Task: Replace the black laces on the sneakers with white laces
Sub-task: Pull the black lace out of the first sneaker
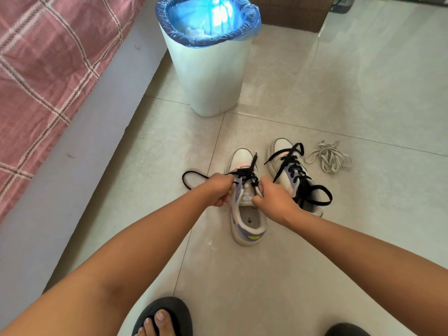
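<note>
Sneakers are seen side by side on the pale tiled floor [315,251], toes pointing away from the person. On the left sneaker [246,214] the black lace [244,174] is pinched from both sides: the left hand [219,187] is curled around the lace at the left edge of the tongue, and the right hand [272,197] is curled around it at the right edge. One loose end of this lace is laid in a loop on the floor to the left of the shoe. The right sneaker [288,170] is placed just beside it, with its own black lace [298,175] threaded and its ends hanging loose. The white laces [328,157] are piled on the floor just to the right of the right sneaker. A white bin [211,76] lined with a blue bag [249,27] is placed further away, near a bed with a pink checked cover [48,69]. A foot in a dark slipper [167,316] is seen at the bottom edge.
</note>
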{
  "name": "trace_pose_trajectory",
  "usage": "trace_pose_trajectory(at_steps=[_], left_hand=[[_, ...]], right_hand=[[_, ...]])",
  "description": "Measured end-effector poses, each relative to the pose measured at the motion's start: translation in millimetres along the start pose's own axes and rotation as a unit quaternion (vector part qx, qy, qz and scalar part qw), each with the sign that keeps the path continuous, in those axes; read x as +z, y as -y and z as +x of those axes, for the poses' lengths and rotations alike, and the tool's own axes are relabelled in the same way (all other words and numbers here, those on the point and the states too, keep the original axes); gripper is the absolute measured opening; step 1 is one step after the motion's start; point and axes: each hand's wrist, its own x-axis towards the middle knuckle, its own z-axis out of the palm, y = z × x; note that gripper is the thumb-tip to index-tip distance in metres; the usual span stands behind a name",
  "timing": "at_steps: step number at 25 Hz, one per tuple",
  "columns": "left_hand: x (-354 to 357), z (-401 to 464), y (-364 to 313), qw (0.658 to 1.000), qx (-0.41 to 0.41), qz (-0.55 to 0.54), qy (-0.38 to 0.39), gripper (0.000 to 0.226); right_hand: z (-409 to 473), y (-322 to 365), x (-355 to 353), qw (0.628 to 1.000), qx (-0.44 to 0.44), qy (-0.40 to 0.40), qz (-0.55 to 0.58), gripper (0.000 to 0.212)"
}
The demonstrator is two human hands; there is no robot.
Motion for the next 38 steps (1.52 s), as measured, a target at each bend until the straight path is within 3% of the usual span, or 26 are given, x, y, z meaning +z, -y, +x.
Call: trace_pose_trajectory(at_steps=[2,4,6,8,12,13,15,16,18,19,21,23,26,29,31,33,35,38], left_hand=[[-14.0,9.3,1.0,0.987,0.058,0.127,-0.077,0.025],[-42.3,16.2,10.3,0.931,0.066,0.294,-0.208,0.023],[-78.5,20.1,24.2,0.877,0.025,0.370,-0.305,0.028],[-97.9,22.9,35.4,0.861,-0.010,0.401,-0.312,0.026],[-113.6,17.5,49.6,0.788,-0.080,0.537,-0.291,0.031],[-120.9,18.4,51.9,0.791,-0.088,0.533,-0.286,0.030],[-121.3,18.3,51.8,0.835,-0.050,0.480,-0.264,0.023],[-112.1,14.7,47.8,0.871,0.001,0.429,-0.240,0.020],[-77.1,2.0,35.6,0.936,0.103,0.307,-0.140,0.036],[-57.3,-4.4,31.4,0.939,0.149,0.292,-0.101,0.041],[-26.5,-13.3,28.9,0.890,0.216,0.390,-0.094,0.038],[-14.9,-17.2,28.4,0.827,0.236,0.481,-0.169,0.033],[-10.4,-16.1,27.8,0.824,0.220,0.485,-0.195,0.035],[-11.3,-15.0,26.6,0.800,0.233,0.512,-0.209,0.033],[-20.2,-15.3,25.5,0.794,0.247,0.510,-0.220,0.030],[-27.7,-14.3,25.3,0.798,0.257,0.499,-0.219,0.026],[-29.2,-14.1,25.9,0.795,0.270,0.500,-0.215,0.022],[-27.5,-16.6,26.7,0.800,0.273,0.489,-0.213,0.022]], right_hand=[[0.2,-1.7,-1.5,1.000,0.008,-0.005,0.022,0.018],[0.2,-2.6,-3.5,0.998,0.028,-0.014,0.061,0.024],[0.0,-0.7,-4.4,0.995,0.044,-0.017,0.089,0.028],[1.5,1.5,-5.2,0.994,0.051,-0.007,0.097,0.027],[3.3,4.4,-4.4,0.991,0.065,-0.005,0.116,0.026],[3.7,2.4,-5.9,0.990,0.070,-0.012,0.121,0.026],[4.9,-2.2,-8.9,0.989,0.071,-0.007,0.130,0.027],[5.1,-3.5,-8.8,0.989,0.063,0.008,0.136,0.028],[5.6,-2.8,-5.0,0.980,0.040,0.059,0.185,0.027],[6.2,-1.2,-3.5,0.972,0.031,0.079,0.218,0.025],[10.1,-1.5,-5.1,0.972,0.025,0.054,0.229,0.020],[16.7,-6.2,-10.6,0.987,0.029,0.015,0.156,0.011],[19.0,-7.9,-5.6,0.998,0.004,0.064,0.020,0.012],[15.3,-3.5,3.3,0.996,0.007,0.087,-0.009,0.025],[15.2,3.4,-18.1,0.988,0.053,0.112,0.092,0.028],[18.1,19.5,-54.0,0.955,0.100,0.124,0.252,0.025],[26.2,49.8,-87.8,0.934,0.072,0.098,0.337,0.027],[43.5,114.7,-124.9,0.923,-0.019,-0.005,0.383,0.027]])
